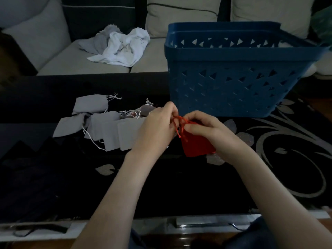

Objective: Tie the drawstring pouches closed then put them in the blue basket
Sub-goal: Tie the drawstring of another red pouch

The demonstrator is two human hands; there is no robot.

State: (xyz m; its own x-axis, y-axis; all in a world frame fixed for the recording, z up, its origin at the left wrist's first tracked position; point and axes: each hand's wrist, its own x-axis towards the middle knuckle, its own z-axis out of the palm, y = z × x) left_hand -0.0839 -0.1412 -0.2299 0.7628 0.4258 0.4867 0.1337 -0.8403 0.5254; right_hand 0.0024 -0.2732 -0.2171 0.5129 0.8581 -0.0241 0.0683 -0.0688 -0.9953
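Red pouch [196, 145] pinched at the neck by curled fingers of right hand [206, 129] — red drawstring [177, 121] clamped in left hand [158, 123] — near blue basket [233, 83], beside grey pouches [107, 128].

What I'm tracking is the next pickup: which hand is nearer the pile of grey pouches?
Left. The left hand sits over the right edge of the grey pouches; the right hand is farther right, gripping the red pouch.
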